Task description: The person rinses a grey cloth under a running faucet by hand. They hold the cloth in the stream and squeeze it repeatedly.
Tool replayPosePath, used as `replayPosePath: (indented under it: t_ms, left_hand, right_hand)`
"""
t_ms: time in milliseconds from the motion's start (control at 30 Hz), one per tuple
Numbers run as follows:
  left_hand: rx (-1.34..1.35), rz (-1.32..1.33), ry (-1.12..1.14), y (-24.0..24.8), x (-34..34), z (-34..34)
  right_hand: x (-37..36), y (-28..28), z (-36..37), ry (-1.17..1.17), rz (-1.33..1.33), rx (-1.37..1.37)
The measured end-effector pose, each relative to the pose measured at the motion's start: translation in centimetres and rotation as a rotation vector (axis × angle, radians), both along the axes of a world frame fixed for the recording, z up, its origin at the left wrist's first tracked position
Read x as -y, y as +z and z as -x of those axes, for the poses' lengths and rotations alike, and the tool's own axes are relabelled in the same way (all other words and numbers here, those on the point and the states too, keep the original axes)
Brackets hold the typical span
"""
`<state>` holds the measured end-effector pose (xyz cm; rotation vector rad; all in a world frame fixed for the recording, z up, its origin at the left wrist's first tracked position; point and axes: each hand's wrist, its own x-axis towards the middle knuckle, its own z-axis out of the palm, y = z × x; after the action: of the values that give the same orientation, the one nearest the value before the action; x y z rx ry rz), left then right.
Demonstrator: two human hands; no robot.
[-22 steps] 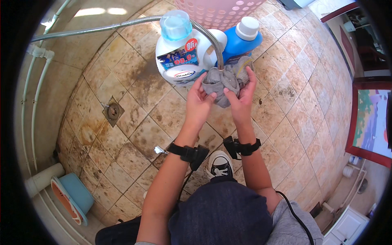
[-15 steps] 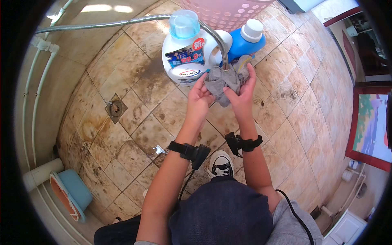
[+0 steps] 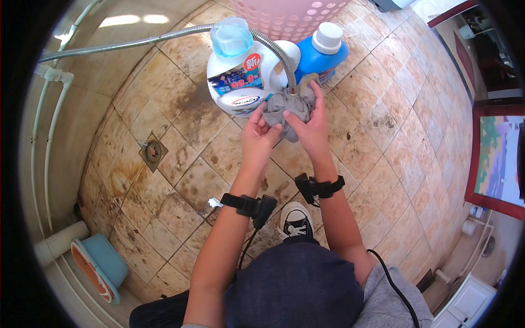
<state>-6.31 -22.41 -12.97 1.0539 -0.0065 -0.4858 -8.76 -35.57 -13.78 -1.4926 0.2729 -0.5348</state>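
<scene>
Out in front of me, a crumpled grey cloth (image 3: 280,111) with a yellowish patch at its far right is held between both hands. My left hand (image 3: 258,135) grips its left side, fingers curled and thumb toward the middle. On the other side my right hand (image 3: 310,124) pinches it, with the thumb laid over its front. A flexible metal hose (image 3: 281,54) arches down and its end meets the top of the cloth. Just beyond stand a white detergent bottle (image 3: 219,87) with a clear bluish cap and a blue bottle (image 3: 331,59) with a white cap.
A pink perforated basket (image 3: 284,16) stands behind the bottles. Stained tiles (image 3: 191,164) cover the floor, with a square drain (image 3: 153,152) to the left. Pipes (image 3: 54,120) and a blue basin (image 3: 104,259) are by the left wall; a red-framed picture (image 3: 500,158) is at right.
Hands, cloth, hose and bottles appear slightly farther left in the picture. The left fingers have closed in more on the cloth, and a rim-like fold shows at its left side.
</scene>
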Motion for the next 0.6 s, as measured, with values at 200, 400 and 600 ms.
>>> replayPosePath:
  t_ms: [200,400,600]
  left_hand:
    - [-0.002,-0.004,0.048,0.2,-1.1,0.6]
    - [-0.024,-0.045,0.114,0.5,-1.8,1.7]
    - [0.020,-0.087,0.131,1.1,-2.6,2.6]
  right_hand:
    - [-1.4,1.4,-0.5,0.065,-0.152,-0.034]
    - [-1.8,0.5,-1.3,0.059,0.051,-0.017]
    - [-2.2,1.4,-2.3,0.006,-0.082,-0.170]
